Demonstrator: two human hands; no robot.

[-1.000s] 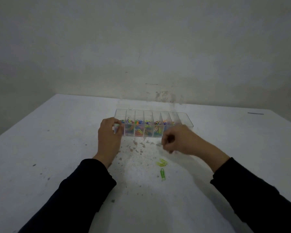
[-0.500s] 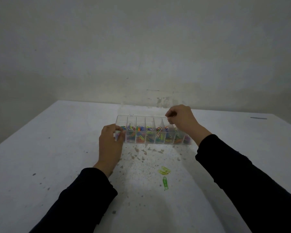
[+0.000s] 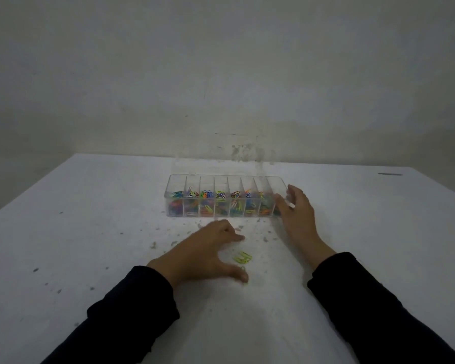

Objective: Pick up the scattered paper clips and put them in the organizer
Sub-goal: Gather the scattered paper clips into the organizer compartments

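A clear plastic organizer (image 3: 176, 179) with several narrow compartments stands on the white table, each holding coloured paper clips. My right hand (image 3: 297, 214) is at its right end, fingers spread against the end wall. My left hand (image 3: 205, 250) hovers over the table in front of the organizer, thumb and fingers spread around the loose clips. Yellow-green paper clips (image 3: 243, 257) lie between its fingers and thumb. A green paper clip (image 3: 243, 270) lies right by the thumb tip, partly hidden.
The white table (image 3: 90, 232) is speckled with grey flecks near the organizer. A bare wall rises behind the table's far edge. A thin dark strip (image 3: 389, 174) lies at the far right of the table.
My left hand left the organizer's left end and came down to the loose clips. My right hand dropped from above the compartments to the organizer's right end.
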